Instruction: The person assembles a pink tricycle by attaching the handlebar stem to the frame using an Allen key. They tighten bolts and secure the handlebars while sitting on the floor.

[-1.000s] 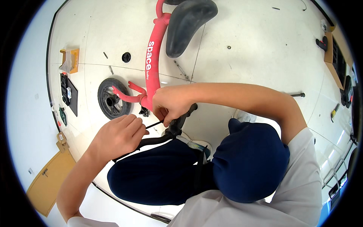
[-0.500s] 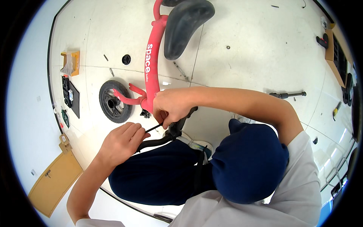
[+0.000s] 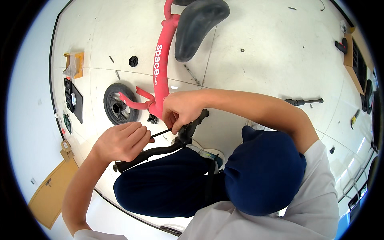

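Note:
A red balance bike frame [image 3: 160,68] with a black saddle [image 3: 198,26] lies on the pale floor, its small black wheel [image 3: 118,106] in the red fork. My right hand [image 3: 182,110] grips the black stem clamp where the black handlebar [image 3: 160,151] meets the frame. My left hand [image 3: 120,142] is closed around a thin black hex key [image 3: 162,133], whose tip points into the clamp just below my right fingers. My dark blue trousers [image 3: 168,184] sit under the handlebar.
An orange cardboard box [image 3: 74,64] and a black parts tray [image 3: 74,100] lie at the left. A round black piece [image 3: 133,61] and small screws dot the floor. A black rod [image 3: 306,101] lies at the right, a cardboard box [image 3: 354,48] beyond it, and a brown cardboard sheet [image 3: 52,192] at the lower left.
My left hand has shifted a little on the hex key at the clamp. My right hand keeps its grip, and the bike has barely moved.

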`<action>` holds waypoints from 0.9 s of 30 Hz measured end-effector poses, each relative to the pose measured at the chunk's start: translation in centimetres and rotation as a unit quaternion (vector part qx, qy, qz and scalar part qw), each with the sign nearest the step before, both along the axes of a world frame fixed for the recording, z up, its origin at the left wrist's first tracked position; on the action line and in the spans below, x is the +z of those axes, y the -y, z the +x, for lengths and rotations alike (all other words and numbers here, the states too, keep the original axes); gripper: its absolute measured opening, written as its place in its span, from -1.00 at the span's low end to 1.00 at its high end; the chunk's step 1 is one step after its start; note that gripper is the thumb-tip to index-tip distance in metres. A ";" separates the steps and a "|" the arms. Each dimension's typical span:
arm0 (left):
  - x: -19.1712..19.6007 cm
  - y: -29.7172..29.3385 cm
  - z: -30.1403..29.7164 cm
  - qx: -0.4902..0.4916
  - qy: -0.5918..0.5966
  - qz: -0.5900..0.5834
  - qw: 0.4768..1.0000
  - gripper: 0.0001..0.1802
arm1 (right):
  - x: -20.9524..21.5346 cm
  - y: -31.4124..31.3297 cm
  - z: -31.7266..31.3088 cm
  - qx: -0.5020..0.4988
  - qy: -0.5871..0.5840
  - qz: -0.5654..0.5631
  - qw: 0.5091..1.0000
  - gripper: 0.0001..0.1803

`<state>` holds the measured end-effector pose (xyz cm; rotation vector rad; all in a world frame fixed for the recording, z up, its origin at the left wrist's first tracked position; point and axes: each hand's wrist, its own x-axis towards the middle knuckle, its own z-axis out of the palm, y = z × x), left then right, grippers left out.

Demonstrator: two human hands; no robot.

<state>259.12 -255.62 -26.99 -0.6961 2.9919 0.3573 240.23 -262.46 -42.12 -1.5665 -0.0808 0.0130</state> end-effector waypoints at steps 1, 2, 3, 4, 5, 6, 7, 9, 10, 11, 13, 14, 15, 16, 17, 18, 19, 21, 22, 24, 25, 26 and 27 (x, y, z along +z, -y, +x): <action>-0.2 -0.1 0.0 0.006 -0.002 -0.010 1.000 -0.79 | 0.0 0.0 0.0 0.000 -0.001 0.006 1.000 -0.83; -0.4 -0.4 0.0 0.012 -0.003 -0.021 1.000 -0.79 | -0.1 0.1 -0.1 0.000 -0.003 0.012 1.000 -0.83; -0.6 -0.7 0.0 0.018 -0.005 -0.031 0.999 -0.79 | -0.1 0.1 -0.1 0.001 -0.003 0.019 1.000 -0.83; -0.5 -1.0 -0.2 0.034 -0.005 -0.035 0.999 -0.79 | -0.2 0.0 -0.2 -0.001 -0.007 0.026 1.000 -0.83; -0.5 -1.4 -0.5 0.051 -0.005 -0.039 0.998 -0.80 | -0.4 -0.1 -0.4 -0.003 -0.011 0.034 0.999 -0.83; -0.5 -1.7 -0.8 0.066 -0.006 -0.042 0.997 -0.80 | -0.5 -0.1 -0.5 -0.005 -0.016 0.043 0.999 -0.83; -0.3 -2.0 -0.8 0.089 0.011 -0.019 0.996 -0.80 | -0.6 -0.1 -0.5 -0.005 -0.013 0.045 0.999 -0.82; 0.1 -2.9 -0.9 0.134 0.044 0.028 0.990 -0.81 | -0.5 -0.3 -0.5 -0.006 -0.007 0.050 0.999 -0.81; -0.2 -3.4 -1.3 0.176 0.019 0.029 0.984 -0.82 | -0.6 -0.3 -0.6 -0.007 -0.007 0.050 0.999 -0.81; 0.1 -3.7 -1.8 0.219 0.036 0.062 0.973 -0.82 | -0.6 -0.3 -0.7 -0.009 -0.008 0.050 0.999 -0.81; 1.2 -4.1 -2.9 0.304 0.071 0.122 0.942 -0.81 | -0.4 -0.3 -0.9 -0.009 -0.006 0.048 0.999 -0.81; 1.0 -4.5 -3.0 0.345 0.056 0.140 0.926 -0.83 | -0.1 -0.3 -1.1 -0.007 -0.004 0.048 0.999 -0.81; 1.2 -4.4 -3.6 0.475 0.048 0.232 0.847 -0.81 | 0.0 -0.3 -1.1 -0.005 -0.003 0.046 0.999 -0.81; 1.5 -4.3 -4.5 0.590 0.037 0.317 0.742 -0.78 | 0.0 -0.3 -1.0 -0.007 -0.006 0.050 0.999 -0.80; 1.7 -4.3 -4.9 0.686 0.025 0.392 0.613 -0.75 | 0.0 -0.5 -0.9 -0.010 -0.008 0.055 0.998 -0.80; 1.3 -4.2 -4.8 0.715 -0.033 0.426 0.553 -0.65 | -0.1 -0.6 -0.9 -0.013 -0.012 0.061 0.998 -0.80; 1.3 -3.9 -4.8 0.720 -0.033 0.459 0.519 -0.64 | -0.2 -0.7 -0.9 -0.015 -0.011 0.055 0.998 -0.81; 1.7 -3.4 -4.5 0.727 -0.032 0.519 0.449 -0.62 | 0.1 -0.8 -0.9 -0.018 -0.006 0.044 0.999 -0.82; 1.7 -3.7 -4.0 0.724 -0.043 0.543 0.423 -0.60 | 0.7 -1.0 -0.9 -0.034 0.000 0.026 0.999 -0.82; 2.1 -3.2 -4.7 0.728 -0.048 0.566 0.384 -0.59 | 2.3 -1.4 -1.1 -0.067 0.009 -0.008 0.998 -0.84; 2.2 -2.9 -5.0 0.728 -0.050 0.578 0.365 -0.58 | 2.6 -1.3 -1.1 -0.066 0.007 -0.020 0.998 -0.84; 2.4 -2.6 -4.5 0.692 0.011 0.575 0.437 -0.68 | 2.9 -1.1 -0.9 -0.064 0.006 -0.032 0.997 -0.85; 2.8 -2.6 -4.5 0.650 0.023 0.482 0.587 -0.71 | 3.1 -1.2 -0.8 -0.063 0.005 -0.042 0.997 -0.85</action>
